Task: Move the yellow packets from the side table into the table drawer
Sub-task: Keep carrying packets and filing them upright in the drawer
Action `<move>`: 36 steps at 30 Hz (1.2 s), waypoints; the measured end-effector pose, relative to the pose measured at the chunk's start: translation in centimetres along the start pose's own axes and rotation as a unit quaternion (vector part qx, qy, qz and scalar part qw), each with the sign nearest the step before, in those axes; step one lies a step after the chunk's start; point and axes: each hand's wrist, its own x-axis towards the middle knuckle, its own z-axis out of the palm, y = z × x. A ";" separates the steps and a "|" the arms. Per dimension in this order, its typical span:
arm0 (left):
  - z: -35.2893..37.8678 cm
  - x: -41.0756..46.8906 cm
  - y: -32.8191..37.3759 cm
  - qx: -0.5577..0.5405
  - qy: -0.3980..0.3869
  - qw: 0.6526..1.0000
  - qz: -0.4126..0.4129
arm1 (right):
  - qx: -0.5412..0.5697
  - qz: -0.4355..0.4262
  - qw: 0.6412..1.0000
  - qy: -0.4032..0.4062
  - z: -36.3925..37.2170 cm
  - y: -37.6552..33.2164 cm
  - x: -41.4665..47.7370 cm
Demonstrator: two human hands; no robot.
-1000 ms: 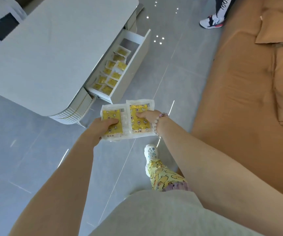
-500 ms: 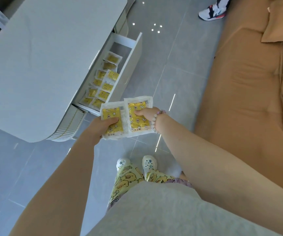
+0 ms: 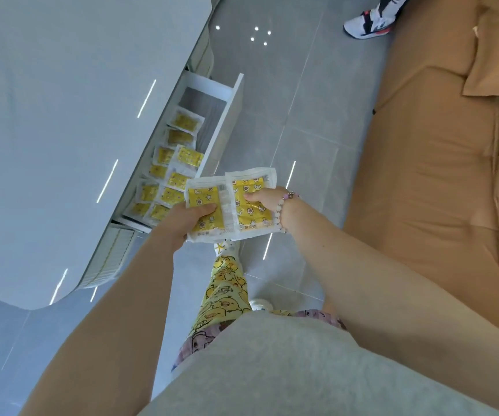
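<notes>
I hold one packet in each hand. The left hand [image 3: 187,221] has its fingers curled under the left packet [image 3: 201,197] with the thumb pressed on top, and the right hand [image 3: 267,199] pinches the right packet [image 3: 252,187] the same way. Both hang side by side above the floor, just right of the open drawer [image 3: 227,121] at its near end. The drawer's near half is already lined with stowed packets [image 3: 179,159], and its far end looks bare. So I would carry the pair over the front panel to that gap, lower them flat and release one at a time, since a drop from height could send them off the rim.
</notes>
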 end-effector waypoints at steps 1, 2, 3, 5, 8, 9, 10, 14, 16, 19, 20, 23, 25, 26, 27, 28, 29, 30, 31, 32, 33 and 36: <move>-0.4 0.9 1.1 0.001 -0.002 1.000 -0.002 | -0.008 0.000 1.000 -0.001 -0.2 -1.4 0.6; -0.7 1.8 2.2 0.005 -0.003 1.000 -0.005 | -0.024 -0.003 1.000 -0.003 -0.3 -2.9 1.1; -1.1 2.6 3.3 0.008 -0.003 1.000 -0.007 | -0.040 -0.007 0.999 0.000 -0.4 -4.3 1.7; -2.0 4.3 5.5 0.008 -0.001 1.000 -0.008 | -0.044 -0.012 0.999 0.013 -0.4 -7.1 2.8; -3.3 6.5 8.5 0.011 0.009 1.000 -0.016 | -0.053 -0.005 0.999 0.013 -0.4 -10.8 4.4; -3.7 7.2 9.4 0.013 0.011 1.000 -0.018 | -0.044 -0.003 0.999 0.013 -0.5 -11.7 5.0; -4.0 7.9 10.3 0.011 0.013 1.000 -0.019 | -0.031 -0.001 0.999 0.012 -0.6 -12.5 5.6; -4.6 10.1 12.6 0.003 0.013 1.000 -0.028 | -0.023 0.017 1.000 0.011 -1.3 -14.3 7.7; -4.2 11.1 13.0 -0.004 0.010 0.999 -0.044 | -0.030 0.026 0.999 0.017 -2.0 -14.7 8.9; -3.3 12.6 13.2 -0.015 0.027 0.997 -0.065 | -0.055 0.037 0.998 -0.002 -2.8 -15.4 10.9; -3.1 13.2 13.2 -0.021 0.031 0.997 -0.069 | -0.057 0.042 0.997 -0.004 -3.1 -15.7 11.6; -2.3 14.4 13.8 -0.054 0.051 0.993 -0.087 | -0.034 0.047 0.998 0.002 -4.2 -17.0 14.0; -1.6 15.3 14.4 -0.071 0.068 0.989 -0.109 | -0.033 0.055 0.998 -0.008 -5.3 -18.3 15.3; -1.3 15.8 14.8 -0.092 0.082 0.985 -0.119 | -0.039 0.063 0.997 -0.007 -5.8 -19.2 15.8; -1.1 16.4 15.2 -0.122 0.097 0.979 -0.128 | -0.043 0.060 0.997 -0.009 -6.2 -20.2 16.4; -0.9 16.9 15.7 -0.157 0.113 0.972 -0.134 | -0.042 0.056 0.997 -0.016 -6.8 -21.3 17.1; -0.7 17.5 16.1 -0.189 0.128 0.963 -0.140 | -0.049 0.047 0.997 -0.025 -7.4 -22.1 18.2; -0.6 18.1 16.4 -0.214 0.142 0.955 -0.146 | -0.057 0.039 0.997 -0.024 -7.9 -22.9 19.1; -0.5 18.7 16.6 -0.230 0.156 0.948 -0.154 | -0.068 0.035 0.997 -0.025 -8.4 -23.6 20.0; -0.4 19.4 16.7 -0.242 0.169 0.942 -0.163 | -0.081 0.035 0.996 -0.027 -8.8 -24.5 20.7; -0.4 20.1 16.7 -0.252 0.182 0.935 -0.172 | -0.094 0.030 0.995 -0.026 -9.2 -25.1 21.6; -0.5 22.5 16.4 -0.283 0.215 0.916 -0.184 | -0.142 0.017 0.990 -0.017 -10.0 -27.1 25.0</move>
